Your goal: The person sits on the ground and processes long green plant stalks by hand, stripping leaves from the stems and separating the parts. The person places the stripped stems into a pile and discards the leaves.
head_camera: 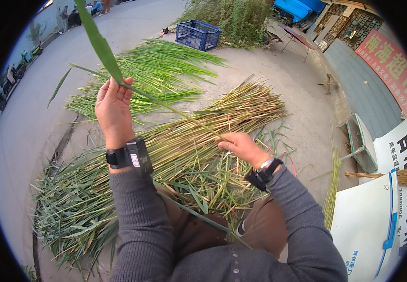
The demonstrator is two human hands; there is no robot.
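Note:
One long green reed stalk (175, 109) stretches between my two hands. My left hand (114, 102) pinches its upper part, where a broad leaf blade (99, 44) rises and a thinner leafy tip hangs off to the left. With thumb and fingers, my right hand (243, 147) grips the stalk's lower end. Beneath my hands lies a large heap of cut reeds (193, 132), leafy at the left and bare-stemmed towards the upper right. Loose leaves and short stem pieces (221, 176) are scattered before my knees. Another reed (196, 211) lies across my lap.
Bright green stalks (154, 63) are spread on the concrete beyond the heap. A blue plastic crate (198, 34) stands behind them, beside a bush. At right are a thin bundle of stalks (332, 187), a white chest freezer (362, 215) and a broom (406, 176). Several people sit or stand far off.

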